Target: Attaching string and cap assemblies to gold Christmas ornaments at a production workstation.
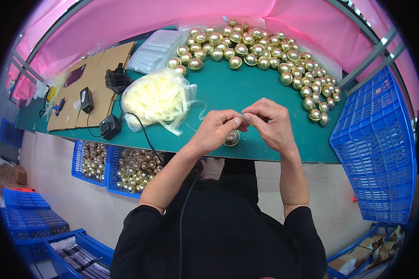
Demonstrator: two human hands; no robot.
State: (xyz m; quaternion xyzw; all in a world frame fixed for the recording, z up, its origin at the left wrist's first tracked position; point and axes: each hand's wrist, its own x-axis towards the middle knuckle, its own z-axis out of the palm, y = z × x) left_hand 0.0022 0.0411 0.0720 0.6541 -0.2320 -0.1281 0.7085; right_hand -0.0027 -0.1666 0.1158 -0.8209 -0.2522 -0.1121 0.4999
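My left hand (pixel 215 131) and my right hand (pixel 273 124) meet fingertip to fingertip over the near edge of the green table. Thumb and forefinger are pinched together on each; whatever lies between them is too small to make out. Just below the fingers sits a shiny gold ball ornament (pixel 232 138), partly covered by my left hand. To the left of my hands, a clear plastic bag (pixel 191 88) bulges with pale cream ribbons (pixel 156 95). One thin translucent strip (pixel 203 110) trails from the bag toward my left hand.
Many gold balls (pixel 241 49) spread in an arc across the table's back and right. Cardboard (pixel 97 69), black adapters (pixel 111 126) and a cable lie left. A blue crate (pixel 375 144) stands at right; blue crates of balls (pixel 134 169) sit below the table.
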